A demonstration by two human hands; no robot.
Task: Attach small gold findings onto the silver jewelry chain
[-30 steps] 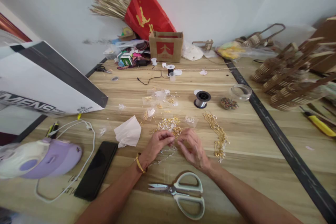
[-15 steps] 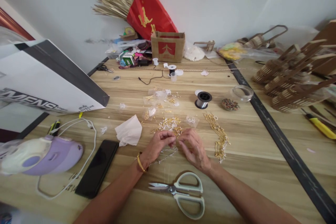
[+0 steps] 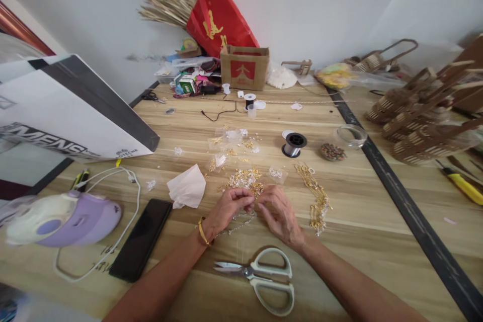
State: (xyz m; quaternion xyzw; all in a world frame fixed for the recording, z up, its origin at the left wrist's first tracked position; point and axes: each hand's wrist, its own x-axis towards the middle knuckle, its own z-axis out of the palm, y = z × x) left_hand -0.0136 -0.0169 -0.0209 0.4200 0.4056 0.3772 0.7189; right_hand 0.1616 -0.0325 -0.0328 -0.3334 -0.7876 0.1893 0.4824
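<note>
My left hand [image 3: 231, 209], with a yellow bracelet at the wrist, is closed in a pinch on a thin silvery beaded strand [image 3: 246, 222], which loops below the fingers toward the wrist. Fingertips of my right hand [image 3: 279, 214] are pinched together close to the left ones; what lies between them is too small to make out. Just beyond both hands is a pile of gold and clear beads [image 3: 244, 178]. Gold beaded chains [image 3: 319, 201] lie to the right of my right hand. Scissors [image 3: 247, 271] with pale handles rest nearer to me, blades slightly apart.
Farther back stand a wire spool [image 3: 294, 147], a round clear container of beads [image 3: 332, 151] and a brown paper bag [image 3: 244, 70]. On the left are a tissue [image 3: 186, 186], a black phone [image 3: 141, 241], a purple-white device [image 3: 83, 219] and a large box [image 3: 94, 105].
Both hands keep almost the same pose, fingertips close together. The view has shifted slightly, so the background sits a little farther right.
</note>
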